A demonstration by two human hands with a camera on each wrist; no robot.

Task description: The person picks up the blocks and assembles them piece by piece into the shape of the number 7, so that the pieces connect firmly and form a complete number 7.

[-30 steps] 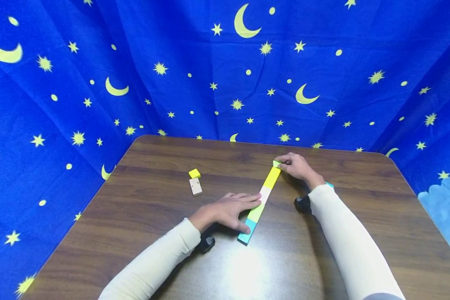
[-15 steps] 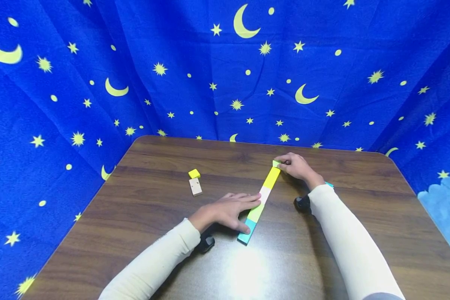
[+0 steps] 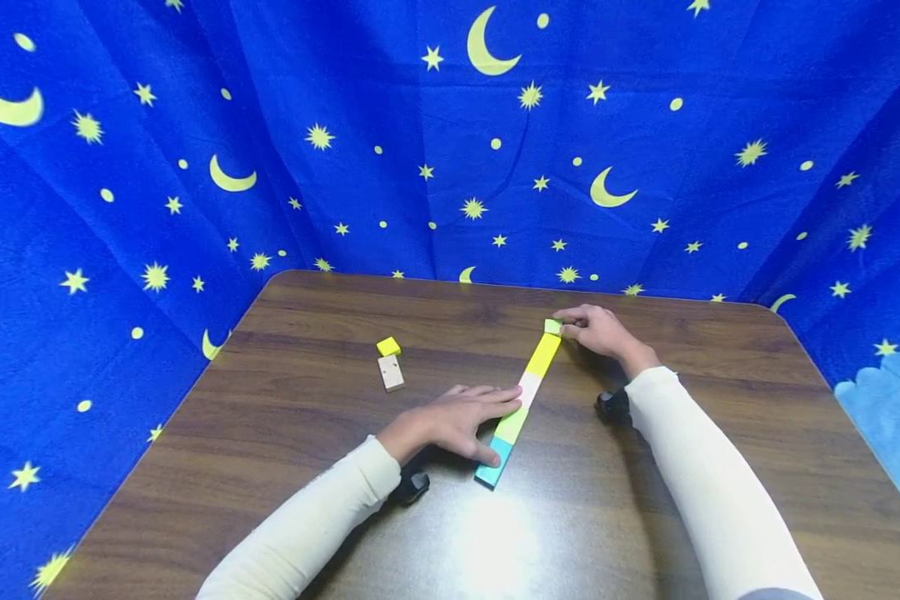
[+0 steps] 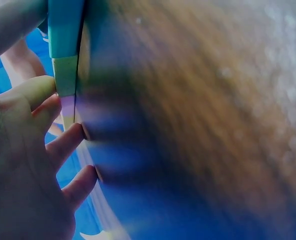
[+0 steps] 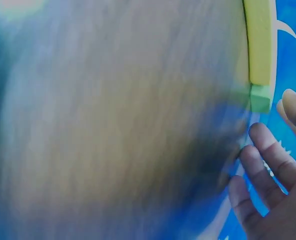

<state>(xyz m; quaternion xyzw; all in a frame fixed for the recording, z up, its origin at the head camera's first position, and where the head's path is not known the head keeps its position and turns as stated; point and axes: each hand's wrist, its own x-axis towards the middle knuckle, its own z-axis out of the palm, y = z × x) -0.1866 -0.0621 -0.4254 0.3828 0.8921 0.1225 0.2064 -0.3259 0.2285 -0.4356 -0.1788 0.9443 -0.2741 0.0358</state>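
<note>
A straight row of blocks slants away across the table. From its near end come a teal block (image 3: 493, 468), a yellow-green block (image 3: 512, 426), a whitish block (image 3: 529, 388), a yellow block (image 3: 543, 356) and a small pale green block (image 3: 552, 327). My left hand (image 3: 461, 421) rests along the row's left side, fingers spread, the thumb at the teal block and fingertips by the whitish one. At the far end, my right hand (image 3: 602, 330) is beside the green block; in the right wrist view its fingers are parted and this block (image 5: 260, 99) stands apart from them.
A small yellow block (image 3: 388, 347) and a pale wooden block (image 3: 392, 374) with dark marks lie left of the row on the brown table (image 3: 307, 333). A blue cloth (image 3: 390, 108) with moons and stars hangs behind the table. Light glares off the near tabletop.
My right hand has let go of the green block and drawn slightly right. The forearm has shifted right too, covering a teal piece seen beside it before. My left hand has stayed put.
</note>
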